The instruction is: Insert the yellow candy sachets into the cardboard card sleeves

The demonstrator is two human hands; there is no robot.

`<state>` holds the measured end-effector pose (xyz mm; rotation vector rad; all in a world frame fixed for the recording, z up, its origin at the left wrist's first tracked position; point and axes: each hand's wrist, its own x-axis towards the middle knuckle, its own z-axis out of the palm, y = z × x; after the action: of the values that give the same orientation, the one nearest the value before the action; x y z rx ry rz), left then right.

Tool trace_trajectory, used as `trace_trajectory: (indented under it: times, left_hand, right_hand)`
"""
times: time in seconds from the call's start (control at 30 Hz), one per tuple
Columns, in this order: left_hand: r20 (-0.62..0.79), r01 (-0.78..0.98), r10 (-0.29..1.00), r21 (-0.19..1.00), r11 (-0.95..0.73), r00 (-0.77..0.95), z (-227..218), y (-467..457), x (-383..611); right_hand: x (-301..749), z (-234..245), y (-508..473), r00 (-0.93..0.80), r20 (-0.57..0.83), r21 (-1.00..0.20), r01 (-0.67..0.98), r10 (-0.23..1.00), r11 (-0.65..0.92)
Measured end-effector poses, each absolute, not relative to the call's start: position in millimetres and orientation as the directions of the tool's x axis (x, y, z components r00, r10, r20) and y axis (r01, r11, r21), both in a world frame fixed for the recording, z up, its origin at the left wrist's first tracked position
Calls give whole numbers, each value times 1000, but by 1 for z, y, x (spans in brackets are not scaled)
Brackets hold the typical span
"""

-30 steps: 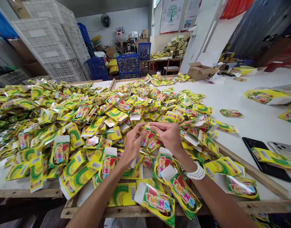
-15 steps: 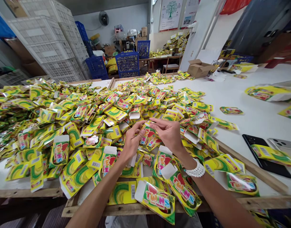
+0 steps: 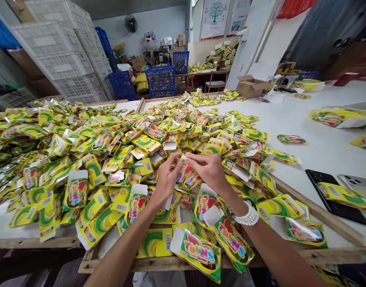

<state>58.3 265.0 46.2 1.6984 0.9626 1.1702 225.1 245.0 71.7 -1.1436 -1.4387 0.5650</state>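
Between my hands is a small yellow and green printed candy box [image 3: 187, 177], its top end partly covered by my fingers. My left hand [image 3: 168, 175] is closed on the left side of the box, thumb against its edge. Fingertips of my right hand [image 3: 209, 169] pinch together at the top of the same box. White beads circle my right wrist. Around and under both hands lie many similar flat boxes, some with white flaps sticking out. Two "TWINS" boxes, one box [image 3: 197, 253] and another box [image 3: 231, 239], lie at the front edge.
A heap of boxes [image 3: 90, 147] spreads over the left and middle of the white table [image 3: 278, 119]. At right lie a black phone [image 3: 329, 199], a second phone [image 3: 355, 181] and a wooden strip [image 3: 317, 211]. White crates [image 3: 57, 52] stand stacked behind; a carton [image 3: 251, 85] sits farther back.
My right hand has shifted slightly left and down, its fingers now closer to my left hand at the top of the box. The heap around looks the same.
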Motion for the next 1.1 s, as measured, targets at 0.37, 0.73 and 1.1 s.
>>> trace_trajectory:
  times: [0.37, 0.73, 1.1]
  left_hand:
    - [434, 239, 839, 821, -518, 328, 55, 259, 57]
    - [406, 189, 903, 884, -427, 141, 50, 258, 59]
    - [285, -265, 956, 930, -256, 75, 53, 264, 61]
  right_hand:
    - [224, 71, 246, 280, 239, -971, 61, 930, 231]
    - [217, 69, 243, 0, 248, -963, 106, 969, 246]
    - [308, 113, 227, 283, 274, -930, -166, 919, 328]
